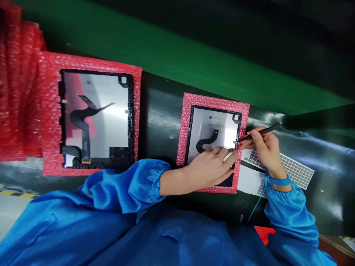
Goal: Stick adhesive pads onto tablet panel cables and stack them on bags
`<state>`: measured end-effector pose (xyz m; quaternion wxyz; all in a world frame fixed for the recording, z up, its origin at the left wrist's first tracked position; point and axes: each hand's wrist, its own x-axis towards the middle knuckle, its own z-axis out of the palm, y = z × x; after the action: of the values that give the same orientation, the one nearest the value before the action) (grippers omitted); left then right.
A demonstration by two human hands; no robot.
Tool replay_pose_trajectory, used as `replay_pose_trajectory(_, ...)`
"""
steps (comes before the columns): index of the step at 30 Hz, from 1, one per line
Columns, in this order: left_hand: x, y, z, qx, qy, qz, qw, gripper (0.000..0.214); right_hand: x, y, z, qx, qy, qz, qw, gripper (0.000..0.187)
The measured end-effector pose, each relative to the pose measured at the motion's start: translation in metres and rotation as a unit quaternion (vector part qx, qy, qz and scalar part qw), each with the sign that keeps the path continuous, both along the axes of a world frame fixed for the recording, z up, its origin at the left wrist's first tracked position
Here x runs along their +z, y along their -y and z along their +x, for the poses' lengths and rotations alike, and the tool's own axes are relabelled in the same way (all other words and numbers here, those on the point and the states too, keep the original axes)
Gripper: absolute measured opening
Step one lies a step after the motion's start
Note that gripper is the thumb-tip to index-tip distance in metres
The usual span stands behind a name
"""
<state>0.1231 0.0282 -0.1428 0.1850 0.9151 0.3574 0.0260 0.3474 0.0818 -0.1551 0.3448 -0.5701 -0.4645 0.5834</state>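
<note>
A tablet screen panel (224, 135) with a silver back and black frame lies on a pink bubble-wrap sheet (181, 129). A curved black flex cable (209, 141) rests on its back. My left hand (209, 168) lies over the panel's lower part, fingers apart and reaching its right edge; it hides what is under the palm. My right hand (264, 146) is closed around a slim black pointed tool (259, 133), whose kind I cannot make out. The tool's tip is at the panel's right edge, beside a small pale tab (235, 142).
A second screen panel (111, 129) with flex cables lies on pink bubble wrap (91, 61) at the left. Red bubble wrap (19, 92) is piled at the far left. Sheets of small grey squares (298, 170) lie under and beside my right hand. A blue wrist strap (280, 181) trails a cord.
</note>
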Motion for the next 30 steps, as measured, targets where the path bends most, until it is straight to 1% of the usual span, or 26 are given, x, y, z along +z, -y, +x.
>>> replay_pose_trajectory(5,0.002,-0.002,-0.001,0.011,0.014,-0.017,1.000,0.056,0.000,-0.001,0.000,0.004,0.001,0.005,1.000,0.046)
replay_pose_trajectory(9,0.001,-0.004,-0.001,0.017,0.012,-0.021,1.000,0.066,-0.001,0.001,0.002,0.007,0.000,0.005,1.000,0.044)
replay_pose_trajectory(12,0.004,-0.007,0.001,0.016,-0.013,-0.030,0.999,0.073,-0.003,0.002,0.001,0.009,-0.005,0.003,1.000,0.042)
replay_pose_trajectory(16,0.010,-0.010,0.006,0.013,-0.060,-0.049,0.997,0.074,-0.005,-0.001,0.000,-0.003,-0.015,0.006,1.000,0.044)
replay_pose_trajectory(18,0.013,-0.010,0.009,0.017,-0.077,-0.047,0.996,0.074,-0.001,-0.002,0.003,-0.023,-0.012,0.025,0.999,0.046)
replay_pose_trajectory(21,0.015,-0.011,0.013,0.026,-0.096,-0.044,0.994,0.072,0.016,0.003,0.015,-0.080,0.021,0.081,0.993,0.044)
replay_pose_trajectory(24,0.018,-0.015,0.017,0.036,-0.120,-0.048,0.991,0.067,0.036,0.027,0.033,-0.135,0.061,0.134,0.980,0.040)
replay_pose_trajectory(26,0.021,-0.017,0.020,0.047,-0.133,-0.041,0.989,0.065,0.043,0.052,0.046,-0.148,0.085,0.137,0.976,0.039)
replay_pose_trajectory(28,0.024,-0.014,0.023,0.054,-0.128,-0.013,0.990,0.061,0.041,0.082,0.058,-0.155,0.107,0.117,0.975,0.037)
replay_pose_trajectory(30,0.024,-0.004,0.028,0.023,-0.083,0.022,0.996,0.057,0.034,0.111,0.068,-0.161,0.121,0.085,0.976,0.034)
